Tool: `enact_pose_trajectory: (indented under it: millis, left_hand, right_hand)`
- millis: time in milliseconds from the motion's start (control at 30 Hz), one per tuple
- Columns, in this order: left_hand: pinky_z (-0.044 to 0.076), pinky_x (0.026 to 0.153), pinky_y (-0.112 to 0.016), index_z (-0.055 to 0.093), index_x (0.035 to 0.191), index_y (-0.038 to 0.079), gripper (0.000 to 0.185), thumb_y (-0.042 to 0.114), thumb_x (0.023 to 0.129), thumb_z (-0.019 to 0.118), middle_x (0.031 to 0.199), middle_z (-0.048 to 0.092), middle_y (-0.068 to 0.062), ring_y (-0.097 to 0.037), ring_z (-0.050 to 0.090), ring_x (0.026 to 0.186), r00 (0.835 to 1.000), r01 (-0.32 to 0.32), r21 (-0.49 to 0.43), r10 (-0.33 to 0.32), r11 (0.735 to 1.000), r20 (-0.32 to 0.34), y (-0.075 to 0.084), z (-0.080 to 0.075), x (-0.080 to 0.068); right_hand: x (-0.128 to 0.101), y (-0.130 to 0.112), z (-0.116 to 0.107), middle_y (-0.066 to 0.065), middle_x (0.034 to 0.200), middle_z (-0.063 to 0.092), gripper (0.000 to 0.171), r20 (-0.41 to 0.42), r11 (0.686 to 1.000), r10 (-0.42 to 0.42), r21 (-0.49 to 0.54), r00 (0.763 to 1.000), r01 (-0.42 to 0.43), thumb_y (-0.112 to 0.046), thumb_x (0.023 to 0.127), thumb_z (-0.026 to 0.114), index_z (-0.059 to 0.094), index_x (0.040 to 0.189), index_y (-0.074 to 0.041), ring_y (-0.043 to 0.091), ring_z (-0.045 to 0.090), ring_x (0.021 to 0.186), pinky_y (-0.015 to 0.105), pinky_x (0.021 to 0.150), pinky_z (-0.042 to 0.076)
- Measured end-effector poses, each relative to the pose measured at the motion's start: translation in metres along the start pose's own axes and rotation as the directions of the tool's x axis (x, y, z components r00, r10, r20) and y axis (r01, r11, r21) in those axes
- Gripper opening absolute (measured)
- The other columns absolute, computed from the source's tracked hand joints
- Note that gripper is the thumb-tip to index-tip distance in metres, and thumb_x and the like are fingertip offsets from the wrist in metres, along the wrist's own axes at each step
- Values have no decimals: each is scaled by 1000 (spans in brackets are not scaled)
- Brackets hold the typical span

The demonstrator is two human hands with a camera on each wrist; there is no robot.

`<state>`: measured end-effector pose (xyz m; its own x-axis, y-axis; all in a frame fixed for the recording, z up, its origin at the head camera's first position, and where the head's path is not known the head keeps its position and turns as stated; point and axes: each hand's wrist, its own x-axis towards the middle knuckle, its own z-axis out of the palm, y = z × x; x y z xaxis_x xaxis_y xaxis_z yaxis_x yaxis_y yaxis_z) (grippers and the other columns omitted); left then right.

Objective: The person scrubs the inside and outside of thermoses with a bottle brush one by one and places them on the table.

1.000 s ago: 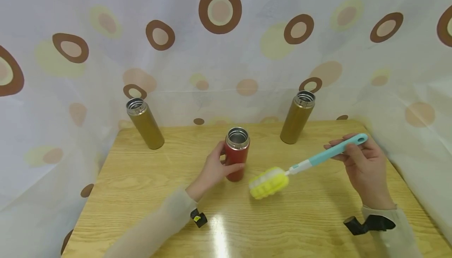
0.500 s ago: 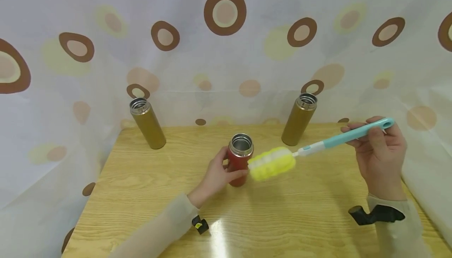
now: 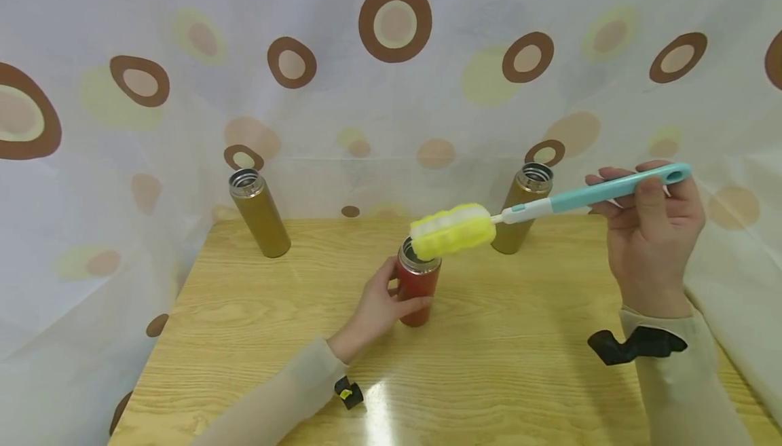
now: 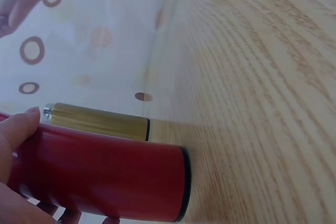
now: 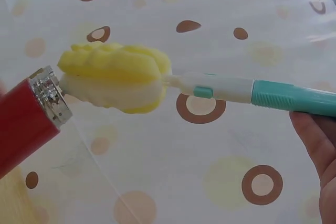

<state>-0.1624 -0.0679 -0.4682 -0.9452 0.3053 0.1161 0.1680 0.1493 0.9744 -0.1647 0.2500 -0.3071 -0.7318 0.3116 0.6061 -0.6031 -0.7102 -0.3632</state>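
My left hand [image 3: 375,307] grips a red thermos bottle [image 3: 418,290] that stands upright on the wooden table, its steel mouth uncovered. In the left wrist view the thumb and fingers wrap round the red thermos bottle [image 4: 105,174]. My right hand [image 3: 656,235] holds a bottle brush by its teal handle [image 3: 601,191], raised above the table. The brush's yellow and white sponge head [image 3: 453,230] slants down to the left, its tip overlapping the thermos mouth. From the right wrist, the sponge head [image 5: 113,77] shows its tip right at the steel rim [image 5: 51,95].
A gold thermos bottle [image 3: 261,222] without a lid stands at the back left of the table [image 3: 507,364]. Another gold thermos bottle [image 3: 519,218] is at the back right, partly behind the brush. A dotted curtain [image 3: 342,106] hangs behind and along the sides.
My right hand has risen with the bottle brush, bringing its sponge head up and left from beside the red thermos bottle to its mouth. The left hand keeps its grip.
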Motion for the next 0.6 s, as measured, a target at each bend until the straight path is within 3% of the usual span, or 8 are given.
enact_pose_trajectory:
  millis: [433,600]
  left_hand:
    - [50,108,-47,50,149,17,72,21,87,86,139,59,-3,-24,54,129,999,-5,5,5,1000,36,-2,-1,-6]
    - [51,107,-46,51,149,18,71,20,87,87,138,60,-2,-23,55,128,999,-7,5,7,1000,41,-2,-2,-6]
  right_hand:
    - [3,3,22,38,90,67,21,113,998,25,-59,993,-19,11,98,60,46,106,25,48,73,81,50,73,63]
    - [3,5,31,35,89,68,26,149,989,9,-146,989,13,7,97,66,47,105,24,45,73,81,44,73,64]
